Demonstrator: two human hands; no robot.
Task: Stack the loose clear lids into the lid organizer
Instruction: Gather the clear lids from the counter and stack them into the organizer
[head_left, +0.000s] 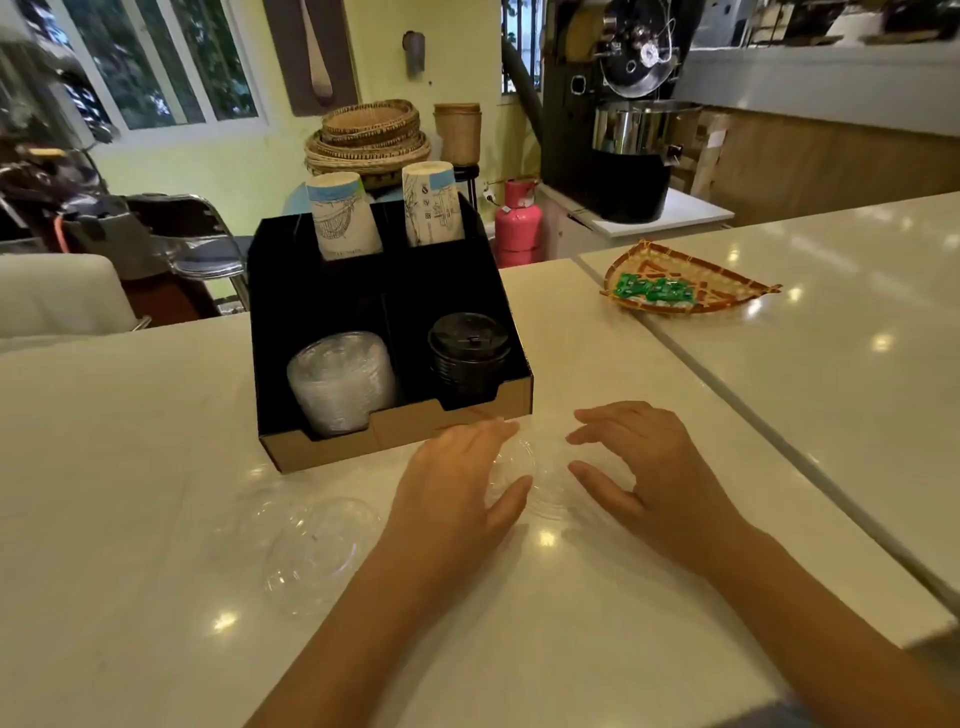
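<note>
A black cardboard lid organizer (400, 441) stands on the white counter. Its front left slot holds a stack of clear lids (340, 382); the front right slot holds black lids (469, 358). Just in front of the organizer lie loose clear lids (545, 486), between my two hands. My left hand (457, 488) rests on the left edge of one, fingers spread around it. My right hand (644, 467) curves over the right side, fingers apart. Further left, more clear dome lids (317, 551) lie on the counter, apart from both hands.
Two stacks of paper cups (343, 218) stand in the organizer's back slots. A woven tray with green packets (685, 286) sits on the adjoining counter at right. A seam (727, 415) runs between the two counters. Chairs and a pink gas cylinder (517, 223) stand beyond.
</note>
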